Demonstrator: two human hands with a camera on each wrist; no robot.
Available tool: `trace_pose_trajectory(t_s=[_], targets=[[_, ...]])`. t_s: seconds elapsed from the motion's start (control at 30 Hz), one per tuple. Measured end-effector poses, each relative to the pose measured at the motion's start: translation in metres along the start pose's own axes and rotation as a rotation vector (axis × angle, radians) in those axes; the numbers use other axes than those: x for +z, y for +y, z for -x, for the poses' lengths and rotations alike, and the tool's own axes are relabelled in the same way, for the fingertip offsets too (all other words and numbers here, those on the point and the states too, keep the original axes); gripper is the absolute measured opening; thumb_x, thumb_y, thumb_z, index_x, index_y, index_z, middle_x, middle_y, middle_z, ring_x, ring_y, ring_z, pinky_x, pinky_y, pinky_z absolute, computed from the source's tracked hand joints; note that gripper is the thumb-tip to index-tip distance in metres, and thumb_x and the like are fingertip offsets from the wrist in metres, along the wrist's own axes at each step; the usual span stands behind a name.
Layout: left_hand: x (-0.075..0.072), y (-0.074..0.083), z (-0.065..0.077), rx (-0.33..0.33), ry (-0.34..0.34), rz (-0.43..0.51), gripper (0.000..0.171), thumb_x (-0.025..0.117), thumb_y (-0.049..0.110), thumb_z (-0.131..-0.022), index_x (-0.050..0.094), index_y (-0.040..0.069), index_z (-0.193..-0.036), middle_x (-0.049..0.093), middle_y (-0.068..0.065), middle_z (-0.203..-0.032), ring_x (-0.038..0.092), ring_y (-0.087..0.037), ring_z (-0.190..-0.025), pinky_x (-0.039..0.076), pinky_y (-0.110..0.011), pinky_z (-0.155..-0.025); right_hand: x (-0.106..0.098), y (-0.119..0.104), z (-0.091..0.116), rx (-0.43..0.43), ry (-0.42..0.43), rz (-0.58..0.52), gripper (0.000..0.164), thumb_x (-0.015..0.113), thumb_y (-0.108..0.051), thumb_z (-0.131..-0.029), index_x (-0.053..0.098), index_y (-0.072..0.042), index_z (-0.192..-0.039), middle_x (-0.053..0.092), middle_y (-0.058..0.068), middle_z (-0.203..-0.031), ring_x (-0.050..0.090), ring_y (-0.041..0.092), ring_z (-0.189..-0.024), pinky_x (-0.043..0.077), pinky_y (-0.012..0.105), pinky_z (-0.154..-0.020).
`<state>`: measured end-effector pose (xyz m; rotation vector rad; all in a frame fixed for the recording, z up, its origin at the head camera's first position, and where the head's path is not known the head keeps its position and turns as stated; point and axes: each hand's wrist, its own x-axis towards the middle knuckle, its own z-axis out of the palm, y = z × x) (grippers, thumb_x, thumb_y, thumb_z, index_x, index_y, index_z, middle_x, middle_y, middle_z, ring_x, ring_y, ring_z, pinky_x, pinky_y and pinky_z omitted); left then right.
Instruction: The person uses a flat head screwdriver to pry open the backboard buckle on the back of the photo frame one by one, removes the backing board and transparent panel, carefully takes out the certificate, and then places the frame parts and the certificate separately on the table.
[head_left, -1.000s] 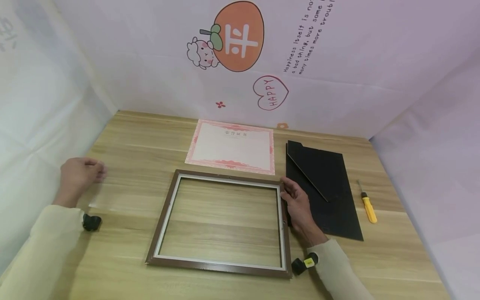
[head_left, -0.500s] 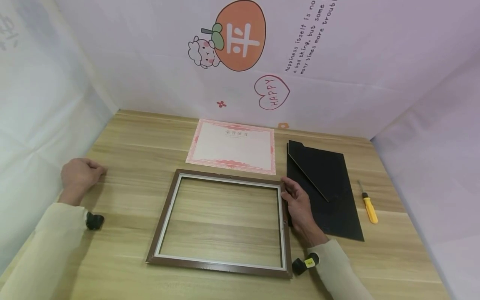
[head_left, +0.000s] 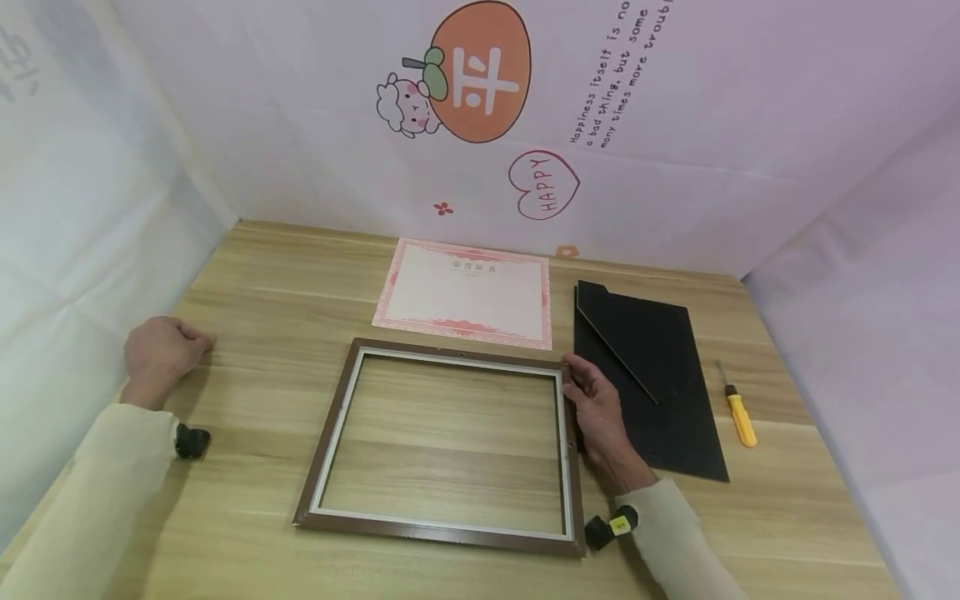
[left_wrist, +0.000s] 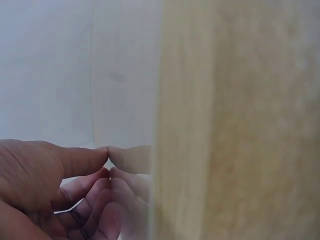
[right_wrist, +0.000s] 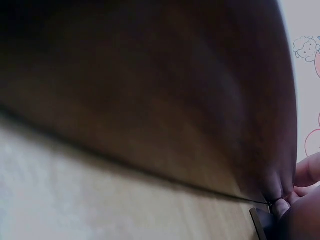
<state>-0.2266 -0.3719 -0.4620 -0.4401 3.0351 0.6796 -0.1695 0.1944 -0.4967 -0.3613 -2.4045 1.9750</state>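
Observation:
My left hand [head_left: 163,354] is at the table's left side. In the left wrist view its thumb and fingertips pinch the edge of a clear, glossy sheet [left_wrist: 129,100], which mirrors the fingers; from the head view the sheet hardly shows. A brown picture frame [head_left: 435,534] with a white inner lip lies flat in the middle, the tabletop showing through it. My right hand [head_left: 600,417] grips this frame's right side near the upper corner, thumb on top. Close up in the right wrist view, a dark brown surface hides most of the fingers.
Behind the frame lies a pink-bordered certificate [head_left: 465,296]. A black backing board [head_left: 675,442] with a stand flap is right of the frame, partly behind the right hand. Further right rests a screwdriver [head_left: 741,419] with a yellow handle. White printed cloth walls [head_left: 300,150] enclose the table.
The left hand has shifted slightly to the right, and the clear sheet's pale lower edge no longer shows in the head view. The right hand and frame have stayed put.

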Motion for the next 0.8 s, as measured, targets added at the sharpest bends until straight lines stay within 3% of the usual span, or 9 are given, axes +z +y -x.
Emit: trace_pose_trajectory(t_s=[0.27,0.37,0.43,0.53,0.67,0.8], targets=[[-0.003,0.004,-0.001,0.032,-0.019,-0.056,0.036,0.056,0.026,-0.092,0.068,-0.007,-0.092,0.068,-0.029,-0.088,0.062,-0.037,-0.070,0.041,-0.033,-0.048,0.003,0.000,-0.002,-0.002,0.005,0.001,0.045,0.047,0.003,-0.100,0.045,-0.008,-0.144,0.044,0.009,-0.151,0.038,0.021,-0.141,0.034,0.040,-0.116],[-0.005,0.012,0.002,0.056,-0.035,-0.075,0.040,0.050,0.029,-0.095,0.065,-0.008,-0.099,0.067,-0.029,-0.093,0.063,-0.040,-0.073,0.045,-0.036,-0.048,0.003,0.001,-0.002,-0.017,0.005,-0.017,0.045,0.047,0.003,-0.100,0.045,-0.007,-0.144,0.045,0.009,-0.150,0.039,0.020,-0.140,0.034,0.040,-0.116],[-0.007,0.020,0.006,0.090,-0.045,-0.082,0.045,0.048,0.033,-0.098,0.062,-0.009,-0.110,0.065,-0.032,-0.105,0.063,-0.047,-0.083,0.050,-0.044,-0.055,0.002,0.002,-0.002,-0.028,0.002,-0.029,0.045,0.047,0.003,-0.100,0.044,-0.007,-0.144,0.044,0.009,-0.150,0.039,0.020,-0.140,0.033,0.040,-0.117],[-0.008,0.035,0.015,0.202,-0.034,-0.072,0.051,0.048,0.036,-0.101,0.055,-0.009,-0.124,0.058,-0.037,-0.120,0.056,-0.055,-0.102,0.051,-0.058,-0.074,-0.001,0.002,-0.002,-0.047,-0.005,-0.047,0.045,0.047,0.001,-0.101,0.043,-0.006,-0.145,0.044,0.008,-0.151,0.039,0.019,-0.141,0.032,0.040,-0.118],[-0.007,0.054,0.032,0.447,0.077,-0.029,0.049,0.061,0.027,-0.097,0.053,-0.010,-0.128,0.052,-0.040,-0.127,0.049,-0.060,-0.112,0.045,-0.067,-0.086,-0.008,-0.001,0.002,-0.078,-0.006,-0.017,0.045,0.047,-0.002,-0.102,0.042,-0.008,-0.146,0.044,0.006,-0.151,0.039,0.017,-0.142,0.033,0.038,-0.118],[-0.006,0.068,0.049,0.642,0.168,-0.016,0.052,0.070,0.022,-0.090,0.053,-0.008,-0.130,0.049,-0.040,-0.132,0.045,-0.059,-0.121,0.040,-0.069,-0.096,-0.019,-0.011,0.012,-0.165,-0.010,0.125,0.047,0.049,-0.009,-0.103,0.040,-0.010,-0.149,0.042,0.007,-0.153,0.036,0.021,-0.144,0.033,0.042,-0.118]])
